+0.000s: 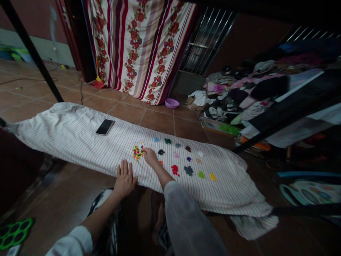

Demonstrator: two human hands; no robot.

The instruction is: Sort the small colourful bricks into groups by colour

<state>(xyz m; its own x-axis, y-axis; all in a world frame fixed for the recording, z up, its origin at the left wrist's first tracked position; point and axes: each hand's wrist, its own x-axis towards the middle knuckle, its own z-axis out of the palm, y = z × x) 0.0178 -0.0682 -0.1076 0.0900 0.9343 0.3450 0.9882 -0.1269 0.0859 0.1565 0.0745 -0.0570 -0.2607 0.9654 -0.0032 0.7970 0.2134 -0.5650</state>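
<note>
My left hand (126, 179) lies flat on the striped cloth (80, 142), fingers stretched out, near the front edge. My right hand (150, 156) reaches to the right side of a mixed pile of small coloured pieces (137, 152), its fingers pinched together. What sits between those fingertips is too small to make out. To the right, several little heaps lie sorted by colour, among them red pieces (174, 170), dark grey pieces (188, 170), black pieces (161, 152), dark green pieces (167, 141), lime green pieces (201, 174) and yellow pieces (212, 176). My right hand partly hides an orange heap (161, 162).
A smartphone (105, 127) rests on the cloth at the left. Beyond are a floral curtain (141, 49), a purple basin (172, 103) and a large pile of clothes (239, 89). Dark metal poles (34, 53) rise at both sides. A green ringed object (17, 233) is on the lower left.
</note>
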